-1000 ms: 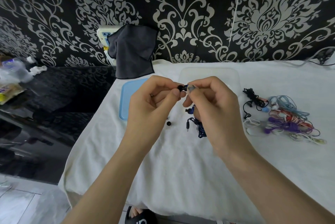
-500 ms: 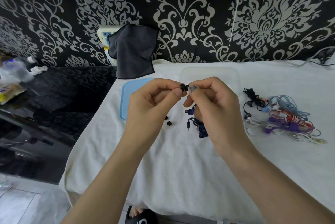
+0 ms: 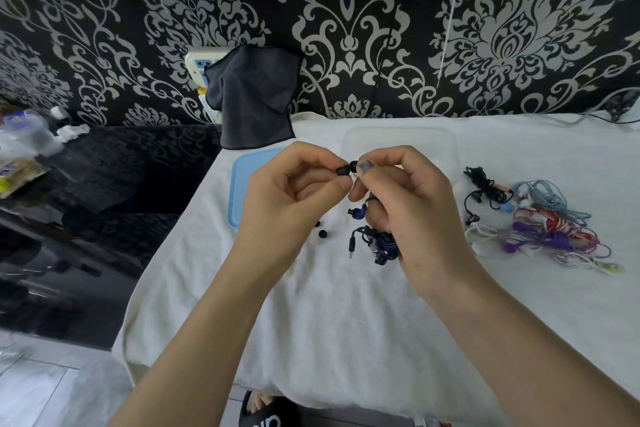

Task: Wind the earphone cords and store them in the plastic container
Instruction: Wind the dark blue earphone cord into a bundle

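Left hand (image 3: 291, 198) pinches small black rubber ear tip (image 3: 343, 170), right hand (image 3: 408, 205) grips dark blue tangled earphone cord (image 3: 381, 245) hanging just below, clear plastic container (image 3: 398, 139) behind both hands

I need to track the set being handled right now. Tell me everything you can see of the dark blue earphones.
The dark blue earphones hang as a loose, unwound bunch of thin cord below the right hand, just above the white cloth. One black-tipped earbud is pinched between the left hand and the right hand's fingertips. A second blue earbud dangles under it, and the straight plug points downward. Two small black ear tips lie loose on the cloth nearby.
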The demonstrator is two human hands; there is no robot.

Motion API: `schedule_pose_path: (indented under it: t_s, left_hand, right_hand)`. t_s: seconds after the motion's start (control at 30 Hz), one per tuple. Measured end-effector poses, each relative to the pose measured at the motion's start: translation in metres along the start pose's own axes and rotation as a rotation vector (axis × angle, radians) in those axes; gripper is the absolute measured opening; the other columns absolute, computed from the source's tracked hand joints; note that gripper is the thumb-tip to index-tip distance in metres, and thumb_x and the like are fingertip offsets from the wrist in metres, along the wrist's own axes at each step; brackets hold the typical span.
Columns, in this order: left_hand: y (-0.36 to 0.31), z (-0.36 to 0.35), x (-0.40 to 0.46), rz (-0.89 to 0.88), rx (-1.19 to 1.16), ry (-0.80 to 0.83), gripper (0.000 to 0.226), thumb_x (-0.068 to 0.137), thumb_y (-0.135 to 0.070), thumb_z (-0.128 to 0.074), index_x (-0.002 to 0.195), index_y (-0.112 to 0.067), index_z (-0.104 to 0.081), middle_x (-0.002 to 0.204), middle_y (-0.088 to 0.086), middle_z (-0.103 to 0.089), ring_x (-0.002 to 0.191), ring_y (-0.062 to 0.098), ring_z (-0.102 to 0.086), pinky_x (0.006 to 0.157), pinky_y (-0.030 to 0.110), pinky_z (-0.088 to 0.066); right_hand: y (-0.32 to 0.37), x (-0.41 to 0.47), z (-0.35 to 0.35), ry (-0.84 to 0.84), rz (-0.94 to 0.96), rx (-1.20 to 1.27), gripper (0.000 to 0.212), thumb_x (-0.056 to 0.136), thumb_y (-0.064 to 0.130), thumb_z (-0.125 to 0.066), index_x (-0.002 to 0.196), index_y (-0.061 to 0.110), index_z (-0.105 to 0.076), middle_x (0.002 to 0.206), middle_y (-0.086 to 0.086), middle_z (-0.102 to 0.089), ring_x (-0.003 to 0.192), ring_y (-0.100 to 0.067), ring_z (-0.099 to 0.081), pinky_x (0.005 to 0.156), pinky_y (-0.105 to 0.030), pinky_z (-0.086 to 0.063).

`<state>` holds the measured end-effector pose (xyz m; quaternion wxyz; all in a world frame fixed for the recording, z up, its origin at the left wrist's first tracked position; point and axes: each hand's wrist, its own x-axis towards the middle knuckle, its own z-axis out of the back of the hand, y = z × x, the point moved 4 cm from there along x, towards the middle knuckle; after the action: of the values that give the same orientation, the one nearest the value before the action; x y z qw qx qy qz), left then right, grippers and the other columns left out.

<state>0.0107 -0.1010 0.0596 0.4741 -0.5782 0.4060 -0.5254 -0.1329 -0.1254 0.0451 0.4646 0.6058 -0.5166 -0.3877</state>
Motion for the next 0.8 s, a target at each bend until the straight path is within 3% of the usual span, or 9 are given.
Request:
schedule_pose_path:
  t_s: [0.13, 0.3, 0.4, 0.57, 0.7, 0.8]
  left_hand:
    - [0.0, 0.001, 0.0, 0.003, 0.071, 0.017, 0.02, 0.085, 0.013, -0.07, 0.09, -0.005, -0.065, 0.077, -0.003, -0.072, 0.075, 0.01, -0.07, 0.071, 0.021, -0.053]
    - [-0.001, 0.001, 0.0, 0.006, 0.124, 0.029, 0.021, 0.086, 0.01, -0.071, 0.088, -0.01, -0.065, 0.079, -0.004, -0.068, 0.077, 0.015, -0.067, 0.068, 0.042, -0.047]
    - [-0.001, 0.002, 0.0, 0.014, 0.118, 0.025, 0.021, 0.086, 0.009, -0.071, 0.088, -0.011, -0.064, 0.08, -0.001, -0.068, 0.077, 0.016, -0.066, 0.068, 0.045, -0.044]
    - [0.002, 0.004, 0.001, 0.065, 0.07, 0.051, 0.021, 0.084, 0.004, -0.075, 0.088, -0.016, -0.067, 0.087, 0.0, -0.071, 0.083, 0.016, -0.068, 0.078, 0.036, -0.05]
    - [0.008, 0.007, 0.002, 0.133, 0.004, 0.063, 0.016, 0.083, -0.001, -0.075, 0.088, -0.014, -0.068, 0.086, 0.004, -0.071, 0.087, 0.028, -0.067, 0.087, 0.042, -0.046]
    - [0.01, 0.008, 0.002, 0.191, -0.065, 0.077, 0.014, 0.08, -0.002, -0.074, 0.087, -0.012, -0.069, 0.088, 0.004, -0.07, 0.086, 0.025, -0.066, 0.095, 0.044, -0.049]
  right_hand:
    - [0.001, 0.002, 0.002, 0.012, 0.013, -0.01, 0.006, 0.096, 0.006, -0.058, 0.097, 0.002, -0.062, 0.068, -0.005, -0.065, 0.043, -0.013, -0.031, 0.045, -0.017, -0.033]
    - [0.002, 0.001, 0.002, 0.021, 0.049, -0.078, 0.005, 0.097, 0.007, -0.059, 0.094, 0.004, -0.063, 0.068, -0.005, -0.067, 0.043, -0.01, -0.036, 0.047, -0.014, -0.036]
    - [0.002, 0.001, 0.002, 0.047, 0.054, -0.103, 0.009, 0.096, 0.009, -0.059, 0.088, 0.007, -0.061, 0.065, -0.003, -0.064, 0.046, -0.012, -0.038, 0.048, -0.015, -0.036]
    - [0.003, 0.001, 0.002, 0.072, 0.095, -0.158, 0.012, 0.097, 0.01, -0.061, 0.085, 0.009, -0.059, 0.063, -0.003, -0.062, 0.045, -0.005, -0.043, 0.049, -0.013, -0.036]
    - [0.002, 0.001, 0.002, 0.097, 0.113, -0.185, 0.012, 0.097, 0.007, -0.06, 0.085, 0.006, -0.059, 0.062, -0.003, -0.062, 0.046, -0.003, -0.049, 0.05, -0.009, -0.037]
    - [0.003, 0.001, 0.002, 0.138, 0.117, -0.209, 0.014, 0.098, 0.007, -0.059, 0.084, 0.008, -0.06, 0.064, -0.004, -0.063, 0.046, -0.003, -0.049, 0.05, -0.009, -0.037]
